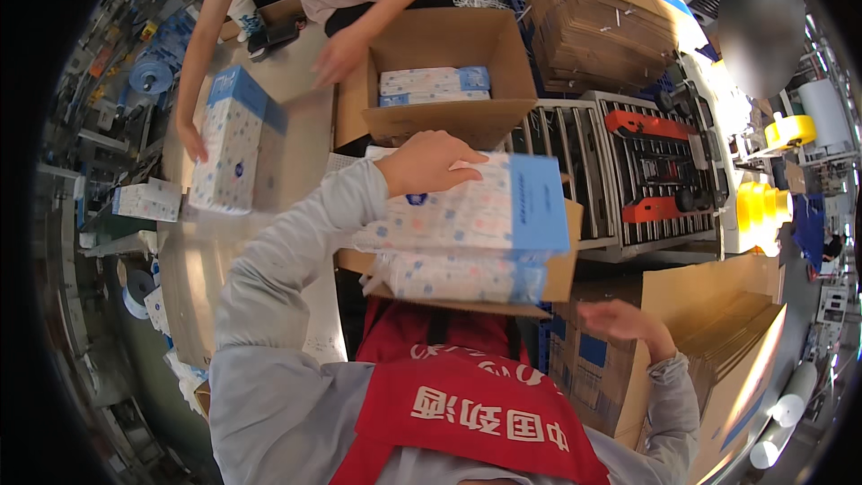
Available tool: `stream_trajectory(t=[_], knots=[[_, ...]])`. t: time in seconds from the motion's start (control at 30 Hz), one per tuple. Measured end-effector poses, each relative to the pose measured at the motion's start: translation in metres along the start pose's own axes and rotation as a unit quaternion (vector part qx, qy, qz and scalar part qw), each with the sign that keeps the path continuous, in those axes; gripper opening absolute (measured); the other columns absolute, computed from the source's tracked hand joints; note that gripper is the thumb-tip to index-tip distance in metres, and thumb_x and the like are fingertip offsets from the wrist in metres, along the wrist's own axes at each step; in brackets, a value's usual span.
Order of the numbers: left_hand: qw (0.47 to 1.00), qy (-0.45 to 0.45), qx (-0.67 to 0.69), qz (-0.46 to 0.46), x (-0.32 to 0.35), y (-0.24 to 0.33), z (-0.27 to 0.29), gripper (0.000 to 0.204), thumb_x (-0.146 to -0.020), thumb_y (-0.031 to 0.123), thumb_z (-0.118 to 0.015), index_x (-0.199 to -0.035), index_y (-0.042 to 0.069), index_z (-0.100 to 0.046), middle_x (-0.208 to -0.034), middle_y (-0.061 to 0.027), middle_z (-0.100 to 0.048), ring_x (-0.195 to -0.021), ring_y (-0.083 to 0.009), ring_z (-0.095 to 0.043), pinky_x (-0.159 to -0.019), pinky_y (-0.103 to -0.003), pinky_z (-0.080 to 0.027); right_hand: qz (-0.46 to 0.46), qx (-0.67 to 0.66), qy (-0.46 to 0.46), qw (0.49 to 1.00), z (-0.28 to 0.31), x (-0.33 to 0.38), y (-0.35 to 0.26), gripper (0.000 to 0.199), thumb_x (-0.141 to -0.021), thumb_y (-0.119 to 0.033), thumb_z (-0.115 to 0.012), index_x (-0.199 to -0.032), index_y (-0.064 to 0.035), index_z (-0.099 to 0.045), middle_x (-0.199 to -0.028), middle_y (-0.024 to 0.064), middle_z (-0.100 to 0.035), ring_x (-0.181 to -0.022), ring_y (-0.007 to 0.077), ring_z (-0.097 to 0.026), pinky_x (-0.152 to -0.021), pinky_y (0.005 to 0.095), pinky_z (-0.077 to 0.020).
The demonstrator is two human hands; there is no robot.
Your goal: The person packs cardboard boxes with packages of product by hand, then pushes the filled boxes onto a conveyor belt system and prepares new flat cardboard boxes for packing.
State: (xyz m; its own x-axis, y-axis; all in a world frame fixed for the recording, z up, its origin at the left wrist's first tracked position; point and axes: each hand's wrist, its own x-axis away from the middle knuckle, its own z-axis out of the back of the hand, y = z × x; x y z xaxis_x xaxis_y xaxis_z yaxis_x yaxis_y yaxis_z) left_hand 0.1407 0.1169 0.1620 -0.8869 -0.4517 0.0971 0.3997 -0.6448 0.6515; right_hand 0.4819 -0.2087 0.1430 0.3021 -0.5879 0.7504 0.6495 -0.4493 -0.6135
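Observation:
My left hand (435, 163) is closed over the top of a white, dotted plastic-wrapped pack (440, 216) with a blue end; its contents cannot be told. The pack lies over similar packs (458, 278) in an open cardboard carton (563, 278) in front of me. Lower right, my right hand (621, 320) is held in the air with its fingers stretched out, apart from the packs. Across from me, a co-worker has one hand (192, 142) on a standing pack of the same kind (232, 148). The co-worker's other hand (339, 54) is blurred beside a second carton.
The second open carton (449, 121) holds several packs. A metal table (202, 260) lies to the left, a roller conveyor (575, 171) with red parts to the right. Flattened cartons are stacked far right (602, 18) and near right (718, 341). Yellow tape rolls (761, 216) stand beyond the conveyor.

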Motion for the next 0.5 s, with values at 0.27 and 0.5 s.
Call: stream_trajectory(t=[0.27, 0.5], knots=[[0.986, 0.151, -0.057, 0.031, 0.064, -0.046, -0.014, 0.067, -0.078, 0.038, -0.073, -0.134, 0.008, -0.05, -0.138, -0.0187, -0.046, -0.13, -0.0368, -0.04, -0.107, -0.043, -0.033, 0.141, -0.201, 0.394, 0.885, 0.052, -0.099, 0.013, 0.044, -0.098, -0.023, -0.052, -0.135, 0.0011, -0.046, -0.124, 0.0082, -0.059, -0.114, 0.017, -0.055, -0.099, 0.0298, -0.0415], [0.993, -0.019, -0.118, -0.014, 0.074, -0.004, -0.079, 0.127, -0.054, 0.059, -0.082, -0.151, 0.012, -0.016, -0.152, -0.0304, -0.006, -0.14, -0.0508, -0.008, -0.114, -0.056, -0.011, 0.1, -0.623, 0.221, 0.744, -0.007, -0.192, -0.024, 0.058, -0.101, -0.048, -0.034, -0.134, -0.0014, -0.046, -0.126, 0.0124, -0.057, -0.114, 0.021, -0.055, -0.098, 0.0349, -0.0428]])
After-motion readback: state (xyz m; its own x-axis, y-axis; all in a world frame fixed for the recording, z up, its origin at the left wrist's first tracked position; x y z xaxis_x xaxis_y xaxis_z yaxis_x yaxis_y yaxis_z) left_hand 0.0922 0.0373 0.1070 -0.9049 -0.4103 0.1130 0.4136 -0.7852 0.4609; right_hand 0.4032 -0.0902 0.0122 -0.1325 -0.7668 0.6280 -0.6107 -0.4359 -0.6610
